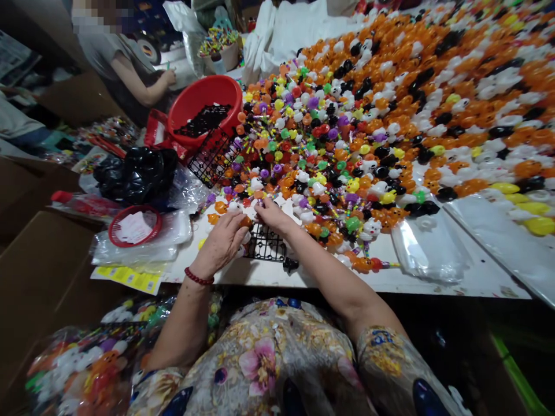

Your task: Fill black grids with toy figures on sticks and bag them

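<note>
A black plastic grid point(267, 247) lies on the white table just below and between my hands. My left hand point(222, 241), with a red bead bracelet at the wrist, is closed at the grid's left side. Small orange and white pieces show by its fingertips, but what it grips is hidden. My right hand point(273, 216) reaches over the grid's far edge with its fingers pinched together; anything between them is too small to name. A small black hat-shaped piece point(290, 264) lies at the grid's near right corner.
A big heap of small colourful plastic figures point(312, 133) covers the table beyond. A red tub point(203, 86) holds more black grids. Clear plastic bags point(429, 245) lie right; a small red basket point(134, 225) and black bag point(135, 173) left. A co-worker point(125, 63) stands far left.
</note>
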The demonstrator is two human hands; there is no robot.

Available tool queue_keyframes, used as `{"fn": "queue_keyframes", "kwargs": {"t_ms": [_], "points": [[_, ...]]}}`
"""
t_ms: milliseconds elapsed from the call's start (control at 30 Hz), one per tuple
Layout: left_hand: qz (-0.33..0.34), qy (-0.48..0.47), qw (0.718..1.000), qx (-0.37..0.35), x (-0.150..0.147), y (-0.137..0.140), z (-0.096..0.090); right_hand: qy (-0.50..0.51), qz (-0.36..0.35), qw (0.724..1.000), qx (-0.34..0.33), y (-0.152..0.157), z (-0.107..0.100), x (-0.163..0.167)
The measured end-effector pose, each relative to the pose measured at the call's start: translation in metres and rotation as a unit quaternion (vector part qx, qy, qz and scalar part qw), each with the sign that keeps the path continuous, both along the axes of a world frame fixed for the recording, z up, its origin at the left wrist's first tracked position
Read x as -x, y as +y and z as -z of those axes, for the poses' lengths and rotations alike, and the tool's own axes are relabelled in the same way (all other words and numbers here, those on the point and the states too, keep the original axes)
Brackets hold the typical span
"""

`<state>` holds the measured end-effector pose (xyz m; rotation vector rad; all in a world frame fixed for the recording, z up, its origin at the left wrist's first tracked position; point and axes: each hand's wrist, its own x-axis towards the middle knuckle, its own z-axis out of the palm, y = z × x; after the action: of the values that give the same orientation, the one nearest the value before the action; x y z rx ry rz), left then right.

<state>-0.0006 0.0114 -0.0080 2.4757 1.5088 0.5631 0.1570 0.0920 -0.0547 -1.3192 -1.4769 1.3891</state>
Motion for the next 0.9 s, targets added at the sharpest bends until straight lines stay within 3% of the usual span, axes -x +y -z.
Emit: {"fn": "queue_keyframes", "kwargs": {"t_ms": [200,500,900], "points": [[-0.003,0.003,1.0,0.004,-0.001,0.001,-0.001,-0.155,-0.058,0.985,-0.054,0.003,0.004,-0.011],[0.0,-0.015,1.0,0.006,-0.002,0.002,-0.003,-0.135,-0.084,0.986,-0.039,0.007,0.025,0.001],[-0.006,-0.027,0.999,0.028,0.0,0.003,0.0,-0.177,-0.111,0.973,-0.093,0.002,0.024,-0.002]]}}
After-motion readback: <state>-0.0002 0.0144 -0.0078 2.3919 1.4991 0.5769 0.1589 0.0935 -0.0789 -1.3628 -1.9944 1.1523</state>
